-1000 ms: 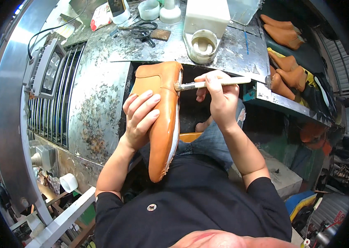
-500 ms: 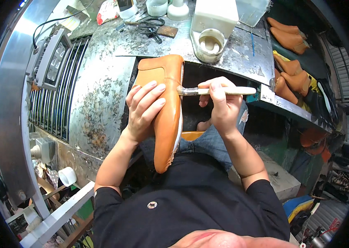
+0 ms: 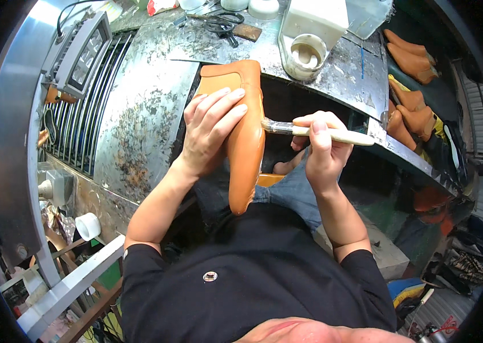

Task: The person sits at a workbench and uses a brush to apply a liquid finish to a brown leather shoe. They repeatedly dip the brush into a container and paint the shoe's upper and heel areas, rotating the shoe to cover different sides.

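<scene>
My left hand [image 3: 212,132] wraps round the side of a tan leather shoe upper [image 3: 245,166], fingers across it and thumb hidden beneath. The shoe is held on its side above my lap, toe toward me, its bottom edge facing right. Between the thumb and fingers of my right hand [image 3: 326,150] is a flat paintbrush [image 3: 338,134] with a pale handle, lying nearly level. Its bristles touch the shoe's lower edge about midway along. A whitish film shows on parts of that edge.
A stained metal bench [image 3: 144,97] lies ahead. On it stand a white holder with a glass jar [image 3: 305,56], black scissors [image 3: 222,24] and a brown block [image 3: 247,32]. A grey floodlight [image 3: 81,54] is at left. More tan shoe uppers [image 3: 413,117] lie on the right shelf.
Both hands, the shoe and the brush now appear slightly further right. The shoe's toe sits higher in view, and the brush handle tilts more downward to the right.
</scene>
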A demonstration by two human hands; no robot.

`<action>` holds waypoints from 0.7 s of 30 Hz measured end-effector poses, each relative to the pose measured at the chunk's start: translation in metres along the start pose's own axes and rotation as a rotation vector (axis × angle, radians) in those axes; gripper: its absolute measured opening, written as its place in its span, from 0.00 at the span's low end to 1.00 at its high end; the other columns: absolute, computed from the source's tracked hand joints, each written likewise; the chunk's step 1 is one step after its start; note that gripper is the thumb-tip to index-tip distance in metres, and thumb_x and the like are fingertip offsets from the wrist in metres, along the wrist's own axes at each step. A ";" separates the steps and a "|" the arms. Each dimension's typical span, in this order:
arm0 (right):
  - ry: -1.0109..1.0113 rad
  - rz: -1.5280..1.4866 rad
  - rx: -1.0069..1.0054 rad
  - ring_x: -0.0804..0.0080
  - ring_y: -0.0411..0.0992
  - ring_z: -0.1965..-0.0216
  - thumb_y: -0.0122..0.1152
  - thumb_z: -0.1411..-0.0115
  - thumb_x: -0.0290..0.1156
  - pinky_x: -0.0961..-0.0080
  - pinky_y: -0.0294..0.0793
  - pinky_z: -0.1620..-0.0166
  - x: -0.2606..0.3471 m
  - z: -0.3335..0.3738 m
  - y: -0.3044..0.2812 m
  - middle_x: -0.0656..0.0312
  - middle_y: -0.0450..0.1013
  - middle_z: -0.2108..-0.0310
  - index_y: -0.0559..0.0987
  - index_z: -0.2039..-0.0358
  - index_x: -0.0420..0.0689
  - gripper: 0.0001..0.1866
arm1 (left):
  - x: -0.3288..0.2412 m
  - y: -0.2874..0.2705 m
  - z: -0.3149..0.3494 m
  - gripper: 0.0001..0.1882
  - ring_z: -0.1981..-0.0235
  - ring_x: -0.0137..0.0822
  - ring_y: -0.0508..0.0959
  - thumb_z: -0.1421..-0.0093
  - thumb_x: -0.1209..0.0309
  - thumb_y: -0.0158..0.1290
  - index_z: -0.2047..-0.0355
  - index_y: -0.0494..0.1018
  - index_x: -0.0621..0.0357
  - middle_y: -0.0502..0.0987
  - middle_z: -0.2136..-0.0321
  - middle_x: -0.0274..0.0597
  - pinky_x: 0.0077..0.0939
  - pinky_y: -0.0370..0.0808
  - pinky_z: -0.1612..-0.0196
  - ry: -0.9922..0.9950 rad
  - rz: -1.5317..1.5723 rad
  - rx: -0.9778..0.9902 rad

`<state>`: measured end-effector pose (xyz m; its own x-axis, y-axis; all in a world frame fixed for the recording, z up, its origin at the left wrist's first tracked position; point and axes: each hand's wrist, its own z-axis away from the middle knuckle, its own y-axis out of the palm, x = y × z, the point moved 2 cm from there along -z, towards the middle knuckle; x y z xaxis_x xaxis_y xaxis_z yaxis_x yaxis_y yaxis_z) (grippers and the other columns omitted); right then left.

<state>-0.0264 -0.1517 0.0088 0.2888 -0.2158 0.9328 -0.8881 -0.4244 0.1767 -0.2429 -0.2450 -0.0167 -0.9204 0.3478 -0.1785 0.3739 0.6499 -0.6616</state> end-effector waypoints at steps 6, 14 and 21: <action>-0.066 0.058 0.017 0.79 0.71 0.79 0.57 0.29 0.34 0.80 0.70 0.74 0.004 0.009 -0.007 0.61 0.75 0.77 0.84 0.66 0.32 0.17 | 0.000 0.002 -0.004 0.31 0.36 0.42 0.74 0.42 0.72 0.59 0.36 0.72 0.50 0.75 0.35 0.39 0.44 0.62 0.32 -0.054 0.007 0.055; -0.209 0.102 0.076 0.70 0.73 0.78 0.59 0.33 0.31 0.74 0.70 0.72 0.012 0.022 -0.007 0.53 0.79 0.75 0.84 0.70 0.32 0.15 | 0.002 0.001 -0.006 0.35 0.35 0.44 0.72 0.46 0.76 0.59 0.34 0.71 0.51 0.73 0.34 0.40 0.45 0.60 0.31 -0.137 0.013 0.129; -0.334 0.126 0.147 0.74 0.70 0.81 0.54 0.31 0.32 0.78 0.68 0.77 0.015 0.027 -0.007 0.52 0.75 0.76 0.81 0.65 0.32 0.15 | 0.001 0.001 -0.010 0.34 0.36 0.43 0.73 0.43 0.76 0.56 0.34 0.70 0.52 0.73 0.34 0.40 0.44 0.60 0.32 -0.172 0.028 0.153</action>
<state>-0.0066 -0.1758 0.0131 0.3029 -0.5388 0.7861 -0.8701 -0.4929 -0.0025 -0.2427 -0.2372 -0.0107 -0.9206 0.2353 -0.3116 0.3902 0.5269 -0.7551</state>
